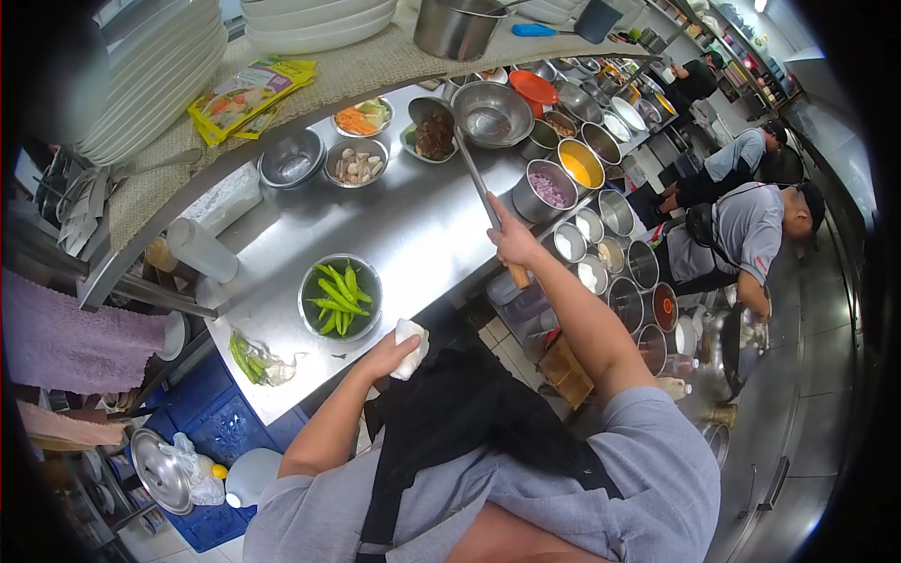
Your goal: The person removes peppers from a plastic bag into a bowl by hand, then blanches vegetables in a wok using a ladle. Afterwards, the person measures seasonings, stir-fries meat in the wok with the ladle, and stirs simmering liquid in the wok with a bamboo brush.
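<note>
My right hand (511, 236) is closed around the long handle of a ladle (478, 178), near its wooden end. The ladle's head, at the far edge of the steel counter, holds or covers dark brown chunky food (434, 137) at a small bowl; the exact contact is unclear. In my left hand (385, 357) is a folded white cloth (410, 349), held at the counter's front edge. Just beyond that hand stands a steel bowl of green chili peppers (340, 295). More green peppers in a clear plastic bag (255, 360) lie to the left.
Bowls of garlic (357, 163) and cut carrots (362, 117) stand farther back. Pots of chopped onion (545, 188) and yellow liquid (581, 163) crowd the right side. Overhead, a shelf (347, 70) carries stacked plates. Co-workers (737, 230) stand at the right.
</note>
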`<state>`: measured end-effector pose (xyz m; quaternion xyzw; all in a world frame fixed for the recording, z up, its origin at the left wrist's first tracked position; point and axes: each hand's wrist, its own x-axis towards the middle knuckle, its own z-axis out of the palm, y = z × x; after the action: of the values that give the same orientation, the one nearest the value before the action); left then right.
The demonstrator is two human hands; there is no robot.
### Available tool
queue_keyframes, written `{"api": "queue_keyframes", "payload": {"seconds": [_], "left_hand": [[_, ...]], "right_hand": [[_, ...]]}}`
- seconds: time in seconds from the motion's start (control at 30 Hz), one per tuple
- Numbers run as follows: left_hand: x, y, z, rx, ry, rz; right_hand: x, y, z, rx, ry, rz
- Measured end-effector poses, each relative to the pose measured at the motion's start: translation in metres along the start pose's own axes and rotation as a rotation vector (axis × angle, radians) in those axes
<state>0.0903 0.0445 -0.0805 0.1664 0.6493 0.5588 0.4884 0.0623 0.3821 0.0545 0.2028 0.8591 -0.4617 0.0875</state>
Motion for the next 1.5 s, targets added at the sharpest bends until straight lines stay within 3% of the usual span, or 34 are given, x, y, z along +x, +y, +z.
{"api": "queue_keyframes", "payload": {"seconds": [0.1, 0.17, 0.37, 0.6, 0.8, 0.97, 1.07, 1.27, 1.37, 1.5], "left_hand": [[0.008, -0.003, 0.005, 0.005, -0.010, 0.000], [0.008, 0.004, 0.009, 0.009, -0.028, 0.008], [0.011, -0.007, 0.016, -0.001, 0.008, 0.038], [0.009, -0.018, 0.024, 0.020, 0.053, -0.004], [0.012, -0.009, 0.027, -0.003, -0.003, -0.038], [0.034, -0.013, 0.028, -0.021, -0.010, 0.027], [0.040, 0.009, 0.032, 0.021, -0.038, 0.083], [0.044, 0.009, 0.035, -0.023, -0.098, 0.126], [0.038, 0.008, 0.035, 0.020, -0.086, 0.145], [0.027, 0.000, 0.033, -0.004, -0.074, 0.115]], "right_hand": [[0.007, 0.011, -0.005, -0.144, -0.013, -0.018], [0.024, 0.041, -0.004, -0.460, 0.197, -0.344], [0.008, 0.010, -0.021, -0.553, 0.098, -0.098], [-0.003, 0.029, -0.020, -0.355, 0.140, -0.336], [-0.025, -0.006, -0.029, -0.208, 0.040, -0.123], [-0.026, -0.002, 0.008, -0.196, 0.209, -0.173], [-0.004, 0.005, 0.010, -0.145, 0.087, -0.096], [-0.009, -0.006, 0.022, -0.069, 0.077, -0.033], [-0.007, -0.003, 0.020, -0.163, 0.118, -0.113], [-0.009, 0.003, 0.033, -0.207, 0.331, -0.336]]}}
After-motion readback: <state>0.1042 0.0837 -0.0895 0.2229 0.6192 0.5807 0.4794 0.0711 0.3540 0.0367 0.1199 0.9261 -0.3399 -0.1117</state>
